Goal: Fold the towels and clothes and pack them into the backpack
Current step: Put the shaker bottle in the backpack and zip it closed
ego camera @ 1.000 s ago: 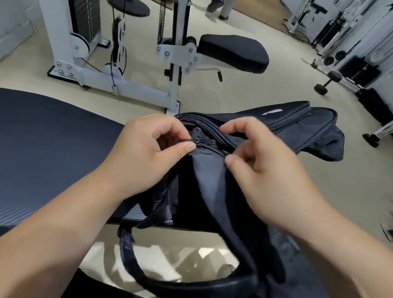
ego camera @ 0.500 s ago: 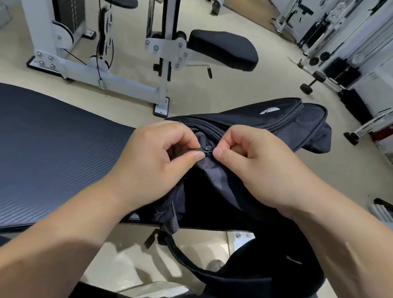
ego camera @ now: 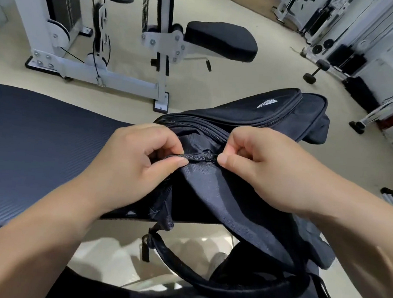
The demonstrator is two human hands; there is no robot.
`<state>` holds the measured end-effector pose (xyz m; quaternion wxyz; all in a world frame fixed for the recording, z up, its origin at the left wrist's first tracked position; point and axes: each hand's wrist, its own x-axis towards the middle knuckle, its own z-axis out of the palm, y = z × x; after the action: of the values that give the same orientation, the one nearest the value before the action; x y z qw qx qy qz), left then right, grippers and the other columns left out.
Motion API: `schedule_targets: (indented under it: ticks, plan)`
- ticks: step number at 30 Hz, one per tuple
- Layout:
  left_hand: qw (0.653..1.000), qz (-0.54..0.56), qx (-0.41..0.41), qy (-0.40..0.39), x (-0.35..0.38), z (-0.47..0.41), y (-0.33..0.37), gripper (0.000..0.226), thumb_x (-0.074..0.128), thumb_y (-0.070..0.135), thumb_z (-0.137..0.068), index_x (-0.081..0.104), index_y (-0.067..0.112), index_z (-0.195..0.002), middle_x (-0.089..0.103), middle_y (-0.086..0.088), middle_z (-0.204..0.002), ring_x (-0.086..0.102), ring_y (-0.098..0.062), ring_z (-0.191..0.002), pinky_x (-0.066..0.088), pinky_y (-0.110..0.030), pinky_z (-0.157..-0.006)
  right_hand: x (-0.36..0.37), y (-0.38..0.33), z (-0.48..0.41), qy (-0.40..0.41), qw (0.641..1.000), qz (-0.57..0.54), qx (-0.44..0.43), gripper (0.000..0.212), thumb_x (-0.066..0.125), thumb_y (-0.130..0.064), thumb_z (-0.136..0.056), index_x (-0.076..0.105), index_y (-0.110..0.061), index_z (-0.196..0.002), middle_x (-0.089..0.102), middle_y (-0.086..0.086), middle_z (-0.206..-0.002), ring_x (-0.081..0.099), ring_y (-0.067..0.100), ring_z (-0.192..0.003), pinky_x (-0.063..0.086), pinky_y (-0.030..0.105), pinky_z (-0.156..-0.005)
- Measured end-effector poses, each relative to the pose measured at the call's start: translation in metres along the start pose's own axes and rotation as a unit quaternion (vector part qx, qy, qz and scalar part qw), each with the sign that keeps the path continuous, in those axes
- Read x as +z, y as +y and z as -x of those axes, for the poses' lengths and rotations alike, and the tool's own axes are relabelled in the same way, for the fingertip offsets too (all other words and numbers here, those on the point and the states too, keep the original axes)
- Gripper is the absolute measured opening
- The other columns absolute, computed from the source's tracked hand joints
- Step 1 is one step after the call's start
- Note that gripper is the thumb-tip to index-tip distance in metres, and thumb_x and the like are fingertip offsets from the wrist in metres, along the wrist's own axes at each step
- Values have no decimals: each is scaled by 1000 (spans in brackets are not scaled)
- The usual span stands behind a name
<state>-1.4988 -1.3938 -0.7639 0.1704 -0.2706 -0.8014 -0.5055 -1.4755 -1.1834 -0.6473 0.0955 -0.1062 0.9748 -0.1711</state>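
Beige gym floor [ego camera: 220,86] beyond the fingertips, carrying a white cable machine [ego camera: 116,78] with a black padded seat [ego camera: 221,40]; dumbbell [ego camera: 317,71] and further racks far to the right of the fingers. Dark ribbed mat [ego camera: 35,145] left of the left hand [ego camera: 136,167], passing under its wrist. Black backpack [ego camera: 254,111] at the mat's right end, directly beneath and beyond both hands, shoulder strap [ego camera: 191,271] hanging below the wrists. Left thumb and forefinger clamped on the closed stretch of zipper [ego camera: 185,157]. Right hand [ego camera: 265,170] curled, thumb and forefinger pinched together on the zipper's slider end, just right of the left fingertips.
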Motion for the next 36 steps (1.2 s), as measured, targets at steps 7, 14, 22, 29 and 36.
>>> schedule_targets:
  ticks: [7, 14, 22, 29, 36]
  plan:
    - [992, -91, 41, -74, 1, -17, 15, 27, 58, 46, -86, 62, 19, -90, 57, 10, -83, 49, -11, -74, 41, -26, -66, 12, -9, -4, 35, 999, -27, 6, 23, 49, -30, -99, 58, -18, -82, 55, -6, -71, 49, 8, -68, 38, 19, -62]
    - [972, -174, 136, -85, 3, -22, 18, 27, 50, 34, -95, 58, 11, -82, 51, 4, -76, 47, -20, -66, 42, -34, -54, 29, -5, 1, 48, 997, -58, -4, 48, 51, -39, -100, 39, -13, -61, 36, -6, -52, 34, 11, -51, 26, 28, -50]
    - [974, -190, 118, -46, -26, -18, 3, 21, 62, 27, -91, 65, 8, -82, 59, 1, -75, 47, -13, -72, 37, -27, -64, 9, 20, 16, 72, 983, -169, 25, 51, 63, -32, -97, 34, -11, -60, 26, -7, -55, 23, 6, -49, 21, 23, -47]
    - [977, -199, 71, -23, -54, -20, 0, 22, 61, 34, -83, 63, 13, -75, 59, 2, -71, 54, -19, -67, 42, -28, -65, -21, 38, 35, 173, 977, -123, -2, 49, 60, -31, -99, 39, -2, -65, 28, -8, -56, 26, 6, -50, 22, 24, -47]
    - [954, -213, 180, -109, -11, -69, 84, 46, 61, 57, -84, 69, 21, -112, 62, 5, -99, 58, -18, -92, 51, -36, -81, -19, 31, 34, 173, 972, -146, -62, 45, 58, -33, -99, 44, -7, -65, 34, -8, -60, 32, 5, -57, 29, 24, -51]
